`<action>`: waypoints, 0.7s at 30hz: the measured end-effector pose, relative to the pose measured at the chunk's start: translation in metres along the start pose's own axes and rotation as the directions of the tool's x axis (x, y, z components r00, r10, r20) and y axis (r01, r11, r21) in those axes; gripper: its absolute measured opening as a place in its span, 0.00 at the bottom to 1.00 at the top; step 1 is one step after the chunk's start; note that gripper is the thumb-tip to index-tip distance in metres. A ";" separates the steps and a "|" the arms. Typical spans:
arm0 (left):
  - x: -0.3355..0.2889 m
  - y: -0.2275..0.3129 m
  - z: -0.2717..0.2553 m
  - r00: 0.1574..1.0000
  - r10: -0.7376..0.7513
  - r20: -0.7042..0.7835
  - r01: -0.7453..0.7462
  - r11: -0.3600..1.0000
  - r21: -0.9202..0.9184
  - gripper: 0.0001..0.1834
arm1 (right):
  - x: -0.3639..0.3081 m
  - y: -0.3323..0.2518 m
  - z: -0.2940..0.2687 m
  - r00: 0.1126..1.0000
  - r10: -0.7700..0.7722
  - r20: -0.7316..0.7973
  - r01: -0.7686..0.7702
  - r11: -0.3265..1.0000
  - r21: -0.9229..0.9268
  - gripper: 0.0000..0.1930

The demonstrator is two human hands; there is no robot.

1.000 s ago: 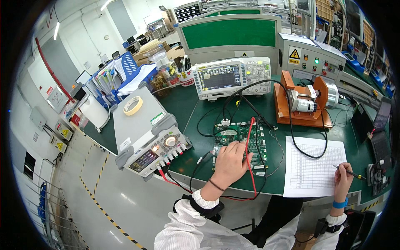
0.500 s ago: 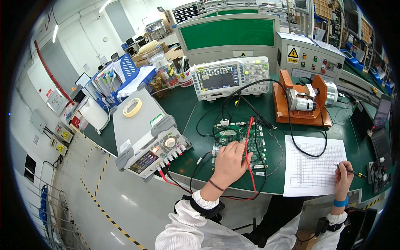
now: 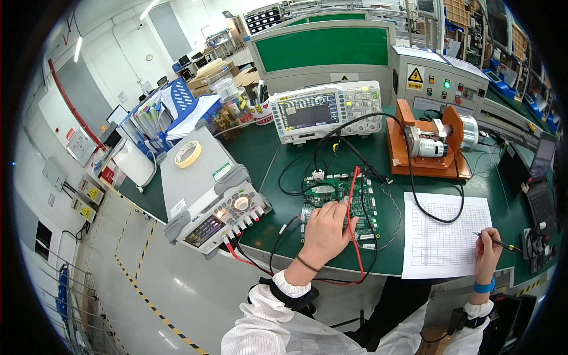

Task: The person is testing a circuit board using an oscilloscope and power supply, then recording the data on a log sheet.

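Note:
My left hand [image 3: 325, 232] rests on a green circuit board [image 3: 336, 200] and grips red and black test probes, their tips on the board. A red lead [image 3: 353, 195] and a black lead run from it across the mat. My right hand [image 3: 488, 247] holds a pen [image 3: 498, 241] at the right edge of a white gridded sheet [image 3: 445, 234]. Both arms wear white sleeves; the right wrist has a blue band.
A grey bench power supply [image 3: 210, 195] with a tape roll [image 3: 189, 154] on top stands at left. An oscilloscope [image 3: 328, 112] sits behind the board, an orange motor fixture [image 3: 429, 145] at right, a grey control box [image 3: 438, 80] behind it. A laptop [image 3: 535, 177] lies far right.
My right hand with the pen has shifted slightly along the sheet's right edge. My left hand stays on the board with the probes.

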State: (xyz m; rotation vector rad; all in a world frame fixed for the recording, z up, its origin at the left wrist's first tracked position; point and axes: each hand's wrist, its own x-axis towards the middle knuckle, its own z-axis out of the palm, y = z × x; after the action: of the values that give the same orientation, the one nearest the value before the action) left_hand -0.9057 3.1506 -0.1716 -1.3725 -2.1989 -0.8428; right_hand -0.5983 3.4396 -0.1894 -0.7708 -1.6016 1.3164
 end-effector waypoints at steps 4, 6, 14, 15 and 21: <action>0.000 -0.001 0.001 1.000 0.007 -0.007 -0.007 1.000 0.010 0.17 | -0.001 -0.002 0.003 1.000 0.001 -0.003 -0.001 1.000 0.015 0.07; -0.001 -0.001 0.001 1.000 0.009 -0.005 -0.009 1.000 0.003 0.17 | 0.000 0.000 0.002 1.000 0.003 -0.002 -0.003 1.000 0.020 0.07; 0.001 0.000 0.000 1.000 0.020 -0.010 -0.020 1.000 -0.001 0.18 | 0.000 -0.001 0.001 1.000 0.003 -0.006 -0.003 1.000 0.002 0.07; 0.001 0.000 0.000 1.000 0.021 -0.010 -0.021 1.000 -0.001 0.18 | 0.000 -0.001 0.001 1.000 0.003 -0.003 -0.003 1.000 0.009 0.07; 0.001 0.001 -0.001 1.000 0.020 -0.009 -0.020 1.000 0.009 0.18 | 0.001 0.004 -0.001 1.000 0.000 -0.002 0.000 1.000 0.018 0.07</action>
State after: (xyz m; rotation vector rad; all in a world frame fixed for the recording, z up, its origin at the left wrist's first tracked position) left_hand -0.9054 3.1506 -0.1705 -1.3815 -2.1755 -0.8291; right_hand -0.5985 3.4421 -0.1927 -0.7603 -1.5861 1.3281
